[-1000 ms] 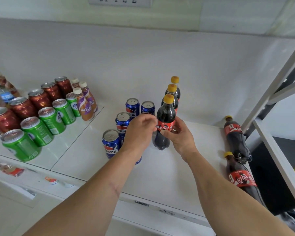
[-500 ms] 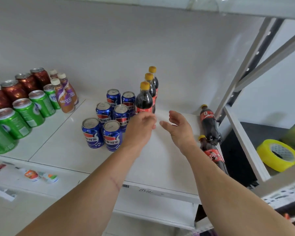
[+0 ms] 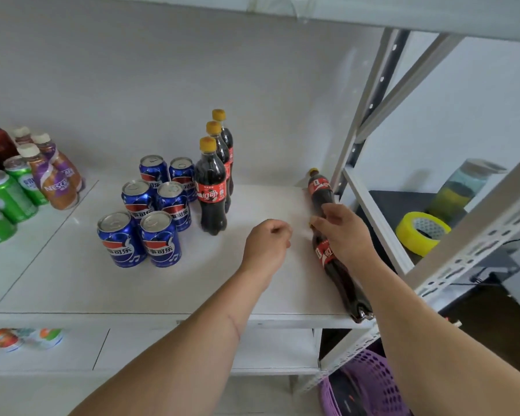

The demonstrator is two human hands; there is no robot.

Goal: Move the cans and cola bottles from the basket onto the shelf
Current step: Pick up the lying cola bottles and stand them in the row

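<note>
White shelf board lies bare between the hands and its front edge. Right hand curls its fingers over a lying cola bottle at three o'clock, beside the edge. Left hand hangs loosely curled, holding nothing. Three upright bottles stand at eleven o'clock, beside blue cans.

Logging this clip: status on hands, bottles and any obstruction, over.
Left hand loosely curled, holding nothing. Right hand reaching onto the near lying bottle; grip unclear. Three bottles upright beside the blue cans. Nothing in the way.
</note>
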